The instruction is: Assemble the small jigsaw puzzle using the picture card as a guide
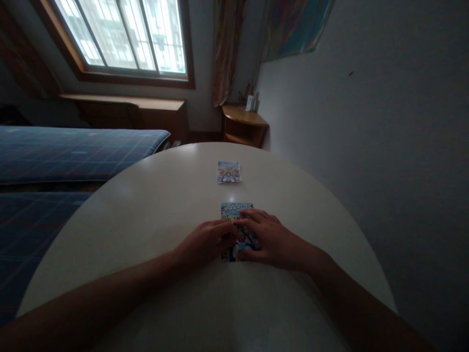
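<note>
At the far left I saw a blue plaid mattress (73,151), with a brown-framed, barred window (124,36) bright on the wall beyond it. Next came the round, glossy cream-white table (161,195), its edge close to the mattress. On it, the person's left hand (207,242) lay over the left side of a flat, rectangular, colourful cartoon-printed card (231,210), fingers bent inward; I couldn't tell whether they were pinching anything. A smaller, bluish cartoon-printed square (229,172) lay farther off, just beyond the card and apart from it. Behind the table stood a brown wooden corner shelf (244,115). The right hand (271,239) rested across the card's right side, thumb and fingers spread, its fingertips close by the left hand's, though whether they touched I couldn't say.
</note>
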Motion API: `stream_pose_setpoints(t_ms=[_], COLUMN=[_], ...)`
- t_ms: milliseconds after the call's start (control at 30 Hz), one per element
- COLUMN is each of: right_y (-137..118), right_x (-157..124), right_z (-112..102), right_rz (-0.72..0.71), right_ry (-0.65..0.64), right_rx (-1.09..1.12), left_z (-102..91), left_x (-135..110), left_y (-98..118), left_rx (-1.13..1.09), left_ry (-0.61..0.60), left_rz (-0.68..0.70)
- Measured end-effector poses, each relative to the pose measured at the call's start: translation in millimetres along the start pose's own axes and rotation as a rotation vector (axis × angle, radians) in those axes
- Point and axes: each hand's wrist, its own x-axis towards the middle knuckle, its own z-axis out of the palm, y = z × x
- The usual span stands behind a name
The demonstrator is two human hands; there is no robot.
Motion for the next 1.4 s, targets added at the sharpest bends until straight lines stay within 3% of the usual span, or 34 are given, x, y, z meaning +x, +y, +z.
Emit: stream_pose_setpoints(t_ms=[500, 733, 933, 1067, 1233, 1400], right_y=[-2, -2, -3, -1, -1, -1], right_x=[-1, -1, -2, -2, -2, -3], right_z=[-1, -2, -2, -1, -1, 1], right_rz=[0.021, 0.015, 0.019, 0.004, 0.015, 0.009], right_ry=[-0.007, -0.006, -0.013, 0.003, -0.011, -0.009], right_rx=[0.011, -0.005, 0.004, 0.012, -0.013, -0.007], left_z=[-2.4, -3.3, -2.5, -6.3, -19.7, -31.2], left_x=[-4, -5, -4, -7, -7, -5], left_y=[-2, -5, -8, -9, -7, -2], left_rx=[0.188, 0.246, 0.241, 0.308, 0.360, 0.408], left_ry=[0.007, -0.057, -0.058, -0.071, -0.196, -0.293], left_rz=[-0.026, -0.039, 0.041, 0.184, 0.355, 0.425])
